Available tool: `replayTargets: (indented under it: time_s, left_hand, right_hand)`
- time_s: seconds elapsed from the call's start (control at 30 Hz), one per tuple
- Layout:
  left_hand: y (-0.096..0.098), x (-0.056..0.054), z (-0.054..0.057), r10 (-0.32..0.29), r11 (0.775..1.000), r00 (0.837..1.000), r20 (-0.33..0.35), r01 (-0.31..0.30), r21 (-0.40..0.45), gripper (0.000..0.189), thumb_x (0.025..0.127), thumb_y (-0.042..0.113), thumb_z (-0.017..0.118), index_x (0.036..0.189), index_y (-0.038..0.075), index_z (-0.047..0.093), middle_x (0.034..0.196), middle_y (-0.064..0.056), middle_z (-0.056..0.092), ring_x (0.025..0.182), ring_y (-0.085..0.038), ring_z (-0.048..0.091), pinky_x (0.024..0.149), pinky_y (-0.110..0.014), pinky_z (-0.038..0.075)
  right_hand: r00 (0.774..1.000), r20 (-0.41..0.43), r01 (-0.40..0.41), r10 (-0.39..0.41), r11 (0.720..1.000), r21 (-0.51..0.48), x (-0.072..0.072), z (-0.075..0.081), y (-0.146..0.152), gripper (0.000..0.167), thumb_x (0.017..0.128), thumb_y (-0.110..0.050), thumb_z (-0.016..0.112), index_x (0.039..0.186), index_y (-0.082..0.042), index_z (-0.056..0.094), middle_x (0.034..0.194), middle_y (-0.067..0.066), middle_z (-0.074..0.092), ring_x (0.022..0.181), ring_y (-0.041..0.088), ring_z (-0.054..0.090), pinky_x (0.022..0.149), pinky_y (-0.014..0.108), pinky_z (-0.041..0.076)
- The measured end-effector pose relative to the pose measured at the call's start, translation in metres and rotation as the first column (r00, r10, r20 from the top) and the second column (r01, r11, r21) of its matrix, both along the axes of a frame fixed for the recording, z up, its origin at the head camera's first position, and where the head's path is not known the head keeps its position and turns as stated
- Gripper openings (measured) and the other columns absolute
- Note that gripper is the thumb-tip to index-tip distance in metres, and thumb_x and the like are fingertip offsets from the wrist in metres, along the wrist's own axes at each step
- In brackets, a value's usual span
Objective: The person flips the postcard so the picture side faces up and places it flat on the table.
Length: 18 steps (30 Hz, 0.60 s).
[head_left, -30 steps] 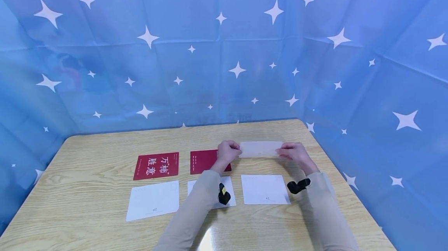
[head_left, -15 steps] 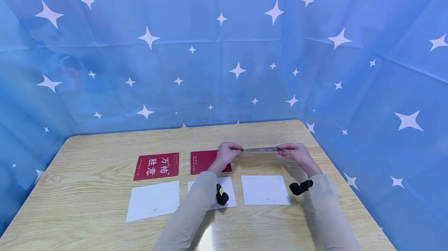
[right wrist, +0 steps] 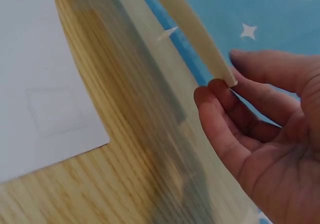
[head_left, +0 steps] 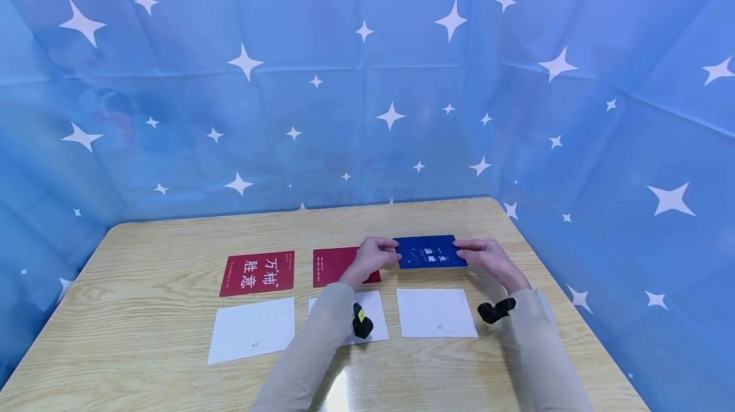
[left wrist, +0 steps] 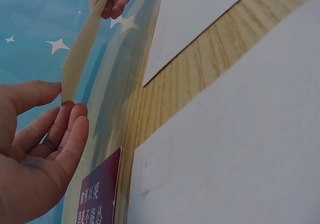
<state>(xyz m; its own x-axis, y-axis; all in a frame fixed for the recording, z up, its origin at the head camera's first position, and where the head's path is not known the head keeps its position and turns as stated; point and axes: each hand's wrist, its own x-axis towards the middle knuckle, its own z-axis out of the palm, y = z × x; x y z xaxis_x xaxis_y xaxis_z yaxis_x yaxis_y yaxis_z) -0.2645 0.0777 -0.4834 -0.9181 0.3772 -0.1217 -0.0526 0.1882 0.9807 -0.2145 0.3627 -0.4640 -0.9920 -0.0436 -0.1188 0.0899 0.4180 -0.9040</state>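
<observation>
A blue postcard (head_left: 430,251) with white characters is held above the table between both hands, its printed face toward the head camera. My left hand (head_left: 374,257) pinches its left end between thumb and fingertips; my right hand (head_left: 488,257) pinches the right end. Both wrist views show the card nearly edge-on, its pale back (left wrist: 82,52) visible from the left. Below it lies a white-faced postcard (head_left: 438,313). Under my left wrist is another white card (head_left: 376,316), partly hidden by the sleeve. A red postcard (head_left: 335,264) lies partly behind my left hand.
Farther left, a red postcard (head_left: 258,273) with large white characters lies above a white card (head_left: 252,329). The wooden table (head_left: 143,323) ends at a blue star-patterned curtain (head_left: 321,112) behind and on the right.
The held card has tilted over between the hands: its white side showed first, then its thin edge, now its blue printed face. The hands stay in nearly the same place; the other cards lie still.
</observation>
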Motion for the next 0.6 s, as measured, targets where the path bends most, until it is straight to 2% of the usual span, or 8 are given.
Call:
replayTargets:
  time_s: [0.17, 0.33, 0.5, 0.6]
  left_hand:
    - [0.004, 0.000, -0.002, -0.020, 0.999, 0.999, -0.048, 0.018, -0.051, 0.039, 0.078, 0.001, 0.073, 0.115, -0.001, 0.064, 0.084, -0.002, 0.058, 0.078, -0.014, 0.054, 0.068, -0.024, 0.049]
    - [0.008, 0.002, -0.002, -0.025, 0.992, 0.997, -0.076, 0.015, -0.124, 0.043, 0.077, 0.000, 0.074, 0.118, -0.002, 0.061, 0.085, -0.003, 0.056, 0.079, -0.016, 0.051, 0.067, -0.024, 0.046]
    - [0.012, 0.005, -0.001, -0.020, 0.982, 0.996, -0.089, 0.003, -0.191, 0.046, 0.076, 0.000, 0.074, 0.120, -0.003, 0.060, 0.093, -0.006, 0.058, 0.086, -0.019, 0.052, 0.074, -0.026, 0.049]
    - [0.013, 0.007, -0.001, -0.020, 0.973, 0.995, -0.094, -0.003, -0.232, 0.049, 0.076, 0.001, 0.074, 0.122, -0.004, 0.058, 0.108, -0.011, 0.060, 0.099, -0.022, 0.053, 0.084, -0.031, 0.049]
  right_hand:
    - [0.999, -0.013, -0.030, 0.032, 0.996, 0.088, -0.001, -0.005, -0.002, 0.047, 0.087, -0.014, 0.066, 0.128, 0.005, 0.052, 0.130, 0.028, 0.049, 0.098, 0.020, 0.054, 0.074, 0.023, 0.050]
    - [1.000, -0.004, -0.019, 0.020, 0.986, 0.163, -0.002, -0.007, -0.008, 0.049, 0.086, -0.011, 0.068, 0.129, 0.005, 0.052, 0.121, 0.028, 0.053, 0.094, 0.025, 0.054, 0.069, 0.028, 0.049]
    - [1.000, -0.003, -0.006, 0.006, 0.983, 0.182, -0.003, -0.010, -0.014, 0.049, 0.083, -0.006, 0.069, 0.127, 0.007, 0.053, 0.124, 0.028, 0.051, 0.095, 0.027, 0.054, 0.071, 0.027, 0.049]
    - [1.000, -0.022, -0.006, 0.011, 0.981, 0.193, -0.004, -0.013, -0.015, 0.048, 0.081, -0.004, 0.070, 0.125, 0.010, 0.053, 0.127, 0.029, 0.048, 0.095, 0.027, 0.053, 0.069, 0.025, 0.047]
